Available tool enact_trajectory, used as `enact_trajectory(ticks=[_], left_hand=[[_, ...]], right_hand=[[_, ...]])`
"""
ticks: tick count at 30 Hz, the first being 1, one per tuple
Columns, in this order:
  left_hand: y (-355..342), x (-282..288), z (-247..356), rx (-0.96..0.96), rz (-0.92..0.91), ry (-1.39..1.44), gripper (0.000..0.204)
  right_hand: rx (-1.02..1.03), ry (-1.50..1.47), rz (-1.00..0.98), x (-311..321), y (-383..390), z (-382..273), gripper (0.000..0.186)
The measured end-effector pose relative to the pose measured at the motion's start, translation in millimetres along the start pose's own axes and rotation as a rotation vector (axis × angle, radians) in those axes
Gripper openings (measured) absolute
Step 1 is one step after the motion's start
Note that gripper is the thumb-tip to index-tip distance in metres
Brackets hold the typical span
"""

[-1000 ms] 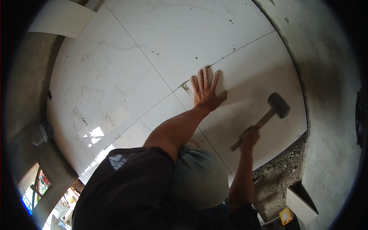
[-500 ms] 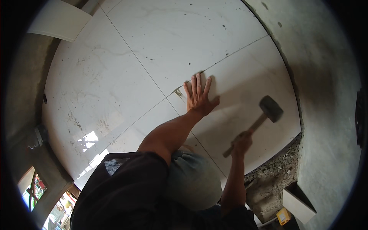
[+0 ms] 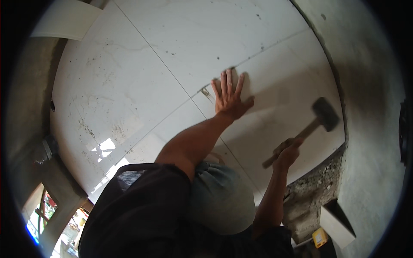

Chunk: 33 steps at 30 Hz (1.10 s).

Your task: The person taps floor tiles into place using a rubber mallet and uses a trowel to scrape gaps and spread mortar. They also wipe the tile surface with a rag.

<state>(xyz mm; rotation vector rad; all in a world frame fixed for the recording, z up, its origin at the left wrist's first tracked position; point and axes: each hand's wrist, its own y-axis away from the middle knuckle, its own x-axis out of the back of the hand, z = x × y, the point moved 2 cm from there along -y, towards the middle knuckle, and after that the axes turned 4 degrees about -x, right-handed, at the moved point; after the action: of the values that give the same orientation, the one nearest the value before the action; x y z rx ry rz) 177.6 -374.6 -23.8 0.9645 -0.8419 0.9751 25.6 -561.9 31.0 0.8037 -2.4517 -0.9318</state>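
The left hand [image 3: 230, 101] lies flat on a large white tile [image 3: 284, 107], fingers [image 3: 229, 81] spread wide and holding nothing, fingertips close to the joint line. The right hand [image 3: 289, 151] is closed round the wooden handle of a mallet [image 3: 312, 124] (dark head blurred), which is raised above the same tile, to the right of the flat hand and well apart from it.
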Motion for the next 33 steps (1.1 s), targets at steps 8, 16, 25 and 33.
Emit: enact_trajectory(ticks=[8,16,25,33], left_hand=[[-2,-32,-23,-0.049,0.271,-0.177,0.090],[-4,-60,-18,-0.209,0.397,-0.160,0.087],[-6,-56,-12,-0.219,0.378,-0.365,0.084],[7,-52,-5,-0.392,0.324,-0.396,0.081]], right_hand=[[0.193,0.468,0.108,32,-23,-34,0.054],[0.151,0.188,-0.005,108,-21,-78,0.059],[0.358,0.753,0.060,144,-25,-37,0.063],[0.135,1.238,-0.152,181,-9,-41,0.074]])
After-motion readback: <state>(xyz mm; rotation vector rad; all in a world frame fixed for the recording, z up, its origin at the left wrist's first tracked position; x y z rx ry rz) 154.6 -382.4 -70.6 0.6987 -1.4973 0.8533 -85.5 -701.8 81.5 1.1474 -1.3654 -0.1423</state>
